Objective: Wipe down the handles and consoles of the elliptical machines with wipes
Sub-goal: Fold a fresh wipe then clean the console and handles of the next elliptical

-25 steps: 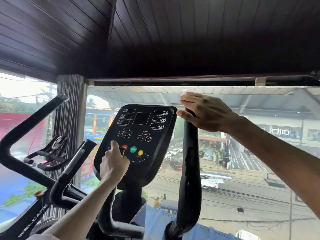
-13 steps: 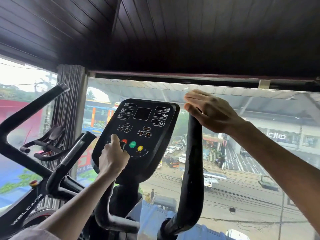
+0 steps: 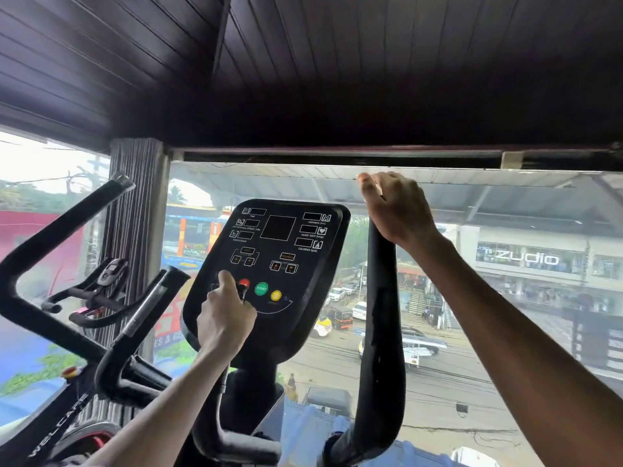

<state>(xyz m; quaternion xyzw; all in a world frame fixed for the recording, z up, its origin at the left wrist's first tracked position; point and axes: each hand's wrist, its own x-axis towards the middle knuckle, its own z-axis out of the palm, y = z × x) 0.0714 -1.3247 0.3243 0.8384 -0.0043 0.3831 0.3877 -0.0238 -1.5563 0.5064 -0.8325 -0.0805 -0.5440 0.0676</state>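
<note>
The black elliptical console (image 3: 279, 261) with red, green and yellow buttons stands at the centre. My left hand (image 3: 226, 318) is closed around the top of a short dark inner handle just in front of the console's lower left, beside the red button. My right hand (image 3: 401, 210) wraps over the top end of the tall black right handle (image 3: 381, 332), fingers curled round its far side. The tall left handle (image 3: 148, 311), black with a grey section, rises untouched to the left of my left arm. No wipe shows in either hand.
A spin bike frame (image 3: 67, 409) marked WELCARE and black handlebars (image 3: 97, 294) crowd the left side. A big window (image 3: 505, 332) right behind the machine looks down on a street. A striped pillar (image 3: 135, 214) stands at the back left under a dark ceiling.
My right hand has turned from lying flat over the handle's top to wrapping round it. My left hand has stayed on the inner handle. The view has shifted slightly.
</note>
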